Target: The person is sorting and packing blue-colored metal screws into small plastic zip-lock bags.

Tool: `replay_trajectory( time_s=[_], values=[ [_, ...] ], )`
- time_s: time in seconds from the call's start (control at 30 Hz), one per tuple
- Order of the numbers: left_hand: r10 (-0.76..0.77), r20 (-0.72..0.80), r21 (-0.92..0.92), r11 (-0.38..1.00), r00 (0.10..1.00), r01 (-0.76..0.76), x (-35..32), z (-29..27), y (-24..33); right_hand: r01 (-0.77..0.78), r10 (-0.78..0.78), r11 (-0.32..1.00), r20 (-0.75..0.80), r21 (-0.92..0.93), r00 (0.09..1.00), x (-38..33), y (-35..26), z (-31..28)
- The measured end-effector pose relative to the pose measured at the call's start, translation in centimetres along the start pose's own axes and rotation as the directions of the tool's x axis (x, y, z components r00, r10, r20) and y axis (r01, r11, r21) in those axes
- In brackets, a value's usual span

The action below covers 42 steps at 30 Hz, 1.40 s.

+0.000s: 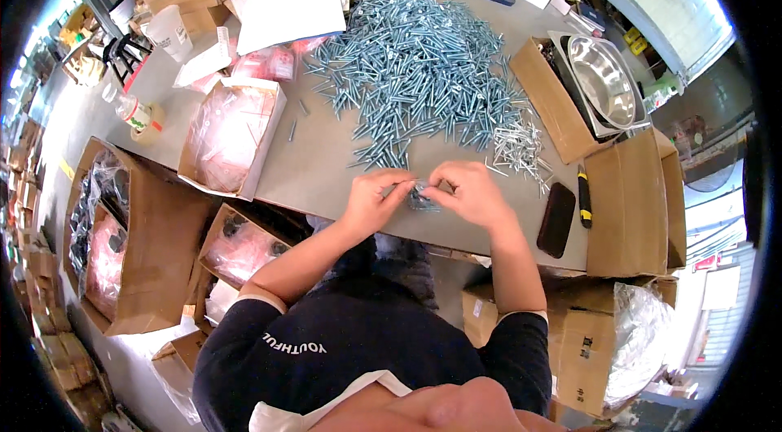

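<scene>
Small bag (422,197) mostly hidden between both hands; contents too small to tell

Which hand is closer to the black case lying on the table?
Right. The right hand is just beside the black case, toward its left. The left hand is farther off, beyond the right hand.

The heap of screws (423,65) was bright, shiny metal on a matt grey table (318,163). Far right, a polished steel bowl (607,81) gleamed inside a dull brown cardboard box (554,110). Left, another cardboard box (232,134) held glossy clear plastic bags. A smooth black case (557,220) lay near right.
</scene>
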<state>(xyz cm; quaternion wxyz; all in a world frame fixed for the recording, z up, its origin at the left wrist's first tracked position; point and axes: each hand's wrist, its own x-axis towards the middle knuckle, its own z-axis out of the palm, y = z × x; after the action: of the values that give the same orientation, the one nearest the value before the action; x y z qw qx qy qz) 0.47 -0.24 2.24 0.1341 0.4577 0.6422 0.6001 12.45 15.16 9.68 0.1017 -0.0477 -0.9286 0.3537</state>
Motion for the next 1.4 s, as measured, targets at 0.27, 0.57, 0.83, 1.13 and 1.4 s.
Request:
replay_trajectory(
  time_s=[0.27,0.57,0.83,1.13,1.4],
  values=[
    [0.192,-0.021,0.081,0.978,0.981,-0.19,0.5,0.5,0.5,0.212,-0.23,0.961,-0.086,-0.179,0.969,0.2,0.3,1.3],
    [0.061,-0.016,0.021,0.998,0.998,-0.061,0.9,-0.1,0.0,-0.002,-0.021,0.996,-0.243,-0.093,0.97,-3.8,1.3,-0.2],
    [0.107,-0.072,0.443,0.894,0.992,-0.064,3.4,-11.6,1.4,-0.655,-0.052,0.726,-0.967,-0.208,0.249,-12.0,1.0,-14.4],
    [-0.229,-0.169,0.859,0.443,0.959,0.257,3.0,-27.6,-3.9,-0.986,0.417,-0.064,-0.902,-0.155,0.114,-29.6,15.0,-30.7],
    [-0.47,0.088,0.907,0.403,0.878,0.124,3.3,-27.7,-4.9,-0.959,0.103,-0.073,-0.959,-0.273,0.265,-18.5,7.6,-19.9]
  ],
)
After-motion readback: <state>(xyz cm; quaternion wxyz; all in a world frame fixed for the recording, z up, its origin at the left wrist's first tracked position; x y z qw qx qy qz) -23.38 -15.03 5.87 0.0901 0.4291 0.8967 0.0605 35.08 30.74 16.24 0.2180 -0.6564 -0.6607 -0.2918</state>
